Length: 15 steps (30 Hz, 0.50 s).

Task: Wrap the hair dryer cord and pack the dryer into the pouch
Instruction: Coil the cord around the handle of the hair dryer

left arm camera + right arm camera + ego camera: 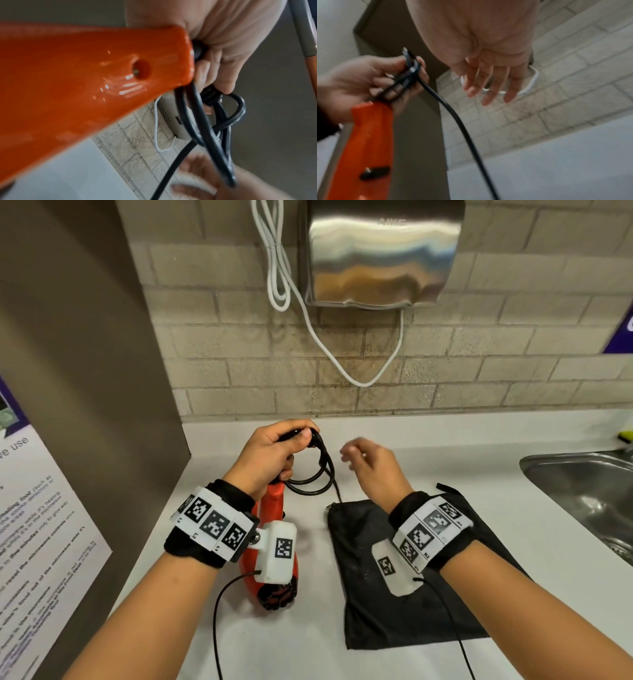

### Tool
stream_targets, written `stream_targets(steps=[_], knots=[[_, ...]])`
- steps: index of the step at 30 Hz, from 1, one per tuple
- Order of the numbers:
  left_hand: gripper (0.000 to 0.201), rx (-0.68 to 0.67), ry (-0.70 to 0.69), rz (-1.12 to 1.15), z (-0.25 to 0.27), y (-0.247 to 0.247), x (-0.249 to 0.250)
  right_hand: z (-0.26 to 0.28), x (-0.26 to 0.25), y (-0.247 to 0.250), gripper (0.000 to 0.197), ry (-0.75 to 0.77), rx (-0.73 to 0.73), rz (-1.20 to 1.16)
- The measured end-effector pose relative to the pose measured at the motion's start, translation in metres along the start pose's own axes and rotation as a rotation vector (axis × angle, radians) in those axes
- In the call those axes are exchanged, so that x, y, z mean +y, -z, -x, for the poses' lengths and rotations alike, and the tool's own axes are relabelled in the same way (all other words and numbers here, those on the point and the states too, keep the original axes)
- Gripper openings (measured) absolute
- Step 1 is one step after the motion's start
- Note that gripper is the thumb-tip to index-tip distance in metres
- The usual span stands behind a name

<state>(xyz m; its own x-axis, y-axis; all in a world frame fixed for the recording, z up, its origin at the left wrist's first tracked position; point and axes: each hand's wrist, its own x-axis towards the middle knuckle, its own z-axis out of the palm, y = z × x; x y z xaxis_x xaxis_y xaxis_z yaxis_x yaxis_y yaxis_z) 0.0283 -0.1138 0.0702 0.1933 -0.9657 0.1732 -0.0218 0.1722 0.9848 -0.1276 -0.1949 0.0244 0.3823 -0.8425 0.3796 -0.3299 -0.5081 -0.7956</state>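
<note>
An orange hair dryer (270,529) hangs over the white counter (428,436), its handle end up. My left hand (274,451) grips looped coils of its black cord (313,474) at the top of the handle; in the left wrist view the orange handle (77,81) fills the frame, with cord loops (216,121) under my fingers. My right hand (370,463) hovers just right of the loops, fingers straight and empty; its fingers (489,83) in the right wrist view hang free beside the trailing cord (458,121). A black pouch (394,570) lies flat under my right wrist.
A steel sink (582,494) is set into the counter at the right. On the brick wall hangs a steel hand dryer (380,251) with a white cable (284,268). A brown partition (96,354) with a printed notice (37,525) stands at the left.
</note>
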Motion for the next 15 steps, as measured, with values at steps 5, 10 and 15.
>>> stream_targets(steps=[5,10,15], knots=[[0.02,0.019,-0.028,-0.02,-0.001,-0.003,-0.002,0.006,-0.05,-0.003,0.024,0.185,-0.006,-0.343],[0.02,0.025,-0.047,-0.043,0.0,0.001,-0.001,0.002,-0.049,-0.01,0.026,0.143,-0.031,-0.409],[0.011,-0.03,-0.048,-0.054,0.002,0.003,0.0,-0.002,-0.05,-0.011,0.032,0.165,-0.088,-0.314]])
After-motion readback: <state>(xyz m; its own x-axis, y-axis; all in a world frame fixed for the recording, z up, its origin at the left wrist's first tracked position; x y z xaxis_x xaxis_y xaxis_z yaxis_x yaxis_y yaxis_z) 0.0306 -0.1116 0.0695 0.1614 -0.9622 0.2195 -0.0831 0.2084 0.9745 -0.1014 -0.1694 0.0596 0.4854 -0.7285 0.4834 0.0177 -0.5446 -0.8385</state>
